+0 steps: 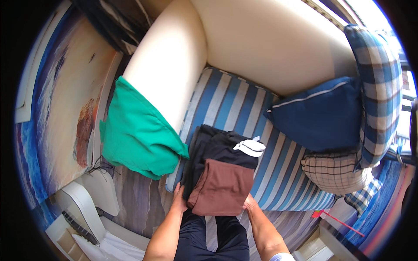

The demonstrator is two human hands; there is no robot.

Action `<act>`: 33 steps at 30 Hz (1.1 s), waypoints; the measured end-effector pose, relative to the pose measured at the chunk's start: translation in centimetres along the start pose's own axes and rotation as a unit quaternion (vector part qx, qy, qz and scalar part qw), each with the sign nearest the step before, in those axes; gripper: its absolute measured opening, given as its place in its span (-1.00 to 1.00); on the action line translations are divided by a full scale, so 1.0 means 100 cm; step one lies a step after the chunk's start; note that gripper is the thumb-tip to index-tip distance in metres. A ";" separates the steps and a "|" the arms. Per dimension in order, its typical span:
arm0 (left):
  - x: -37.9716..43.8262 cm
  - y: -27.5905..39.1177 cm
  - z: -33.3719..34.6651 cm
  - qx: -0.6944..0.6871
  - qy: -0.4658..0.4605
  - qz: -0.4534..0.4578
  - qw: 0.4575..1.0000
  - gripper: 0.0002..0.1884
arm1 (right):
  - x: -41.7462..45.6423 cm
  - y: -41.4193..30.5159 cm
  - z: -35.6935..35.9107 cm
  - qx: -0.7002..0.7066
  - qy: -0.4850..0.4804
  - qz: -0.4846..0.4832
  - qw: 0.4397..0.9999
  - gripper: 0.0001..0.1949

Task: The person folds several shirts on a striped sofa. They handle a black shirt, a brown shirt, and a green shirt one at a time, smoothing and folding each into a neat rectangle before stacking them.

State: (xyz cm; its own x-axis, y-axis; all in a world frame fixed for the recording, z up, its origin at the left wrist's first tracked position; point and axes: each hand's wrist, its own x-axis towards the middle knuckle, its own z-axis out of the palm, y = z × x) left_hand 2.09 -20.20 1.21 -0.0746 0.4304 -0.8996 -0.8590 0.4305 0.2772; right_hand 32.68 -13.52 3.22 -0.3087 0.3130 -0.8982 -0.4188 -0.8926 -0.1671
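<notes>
A stack of folded clothes lies before me at the front edge of the striped seat cushion. On top is a folded brown garment (225,187), over folded black garments (212,140) that extend behind it. A small white item (251,147) rests on the black cloth near its right corner. My left hand (179,199) grips the stack's near left side, fingers along the black cloth. At the near right corner my right hand (249,202) holds the stack, its fingers partly hidden beneath the brown garment.
The blue-striped seat cushion (225,98) has a cream back panel (274,49) behind it. Green cloth (140,137) drapes over the cream armrest (166,58) at left. A navy cushion (320,114), a plaid cushion (378,94) and a checked cushion (336,173) sit at right.
</notes>
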 end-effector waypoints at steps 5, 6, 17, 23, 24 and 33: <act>-0.009 0.009 -0.076 -0.039 0.085 -0.074 0.993 -0.51 | -0.011 0.019 0.042 -0.050 0.029 0.076 0.995 -0.50; 0.003 0.009 -0.070 -0.028 0.082 -0.101 0.991 -0.52 | -0.007 0.022 0.024 -0.029 -0.016 0.046 0.998 -0.48; -0.032 0.052 -0.043 0.233 0.110 -0.061 0.964 -0.43 | -0.099 -0.126 -0.101 -0.480 0.429 -0.340 0.686 -0.50; -0.094 0.092 -0.037 0.349 0.149 -0.016 0.925 -0.64 | -0.264 -0.333 -0.042 -0.106 0.419 -0.533 0.727 -0.40; -0.106 0.095 -0.033 0.361 0.169 -0.018 0.917 -0.66 | -0.277 -0.361 -0.040 -0.019 0.378 -0.502 0.778 -0.27; -0.198 0.129 -0.020 0.374 0.125 0.078 0.916 -0.77 | -0.328 -0.476 -0.027 0.018 0.305 -0.487 0.819 0.07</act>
State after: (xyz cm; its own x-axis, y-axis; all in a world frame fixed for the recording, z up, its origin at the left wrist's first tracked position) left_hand -8.52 -24.80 21.93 -0.3611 0.3783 -0.8524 -0.2477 0.8423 0.4787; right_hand 65.08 17.77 39.54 0.6645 0.6405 -0.3849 -0.2414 -0.3035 -0.9218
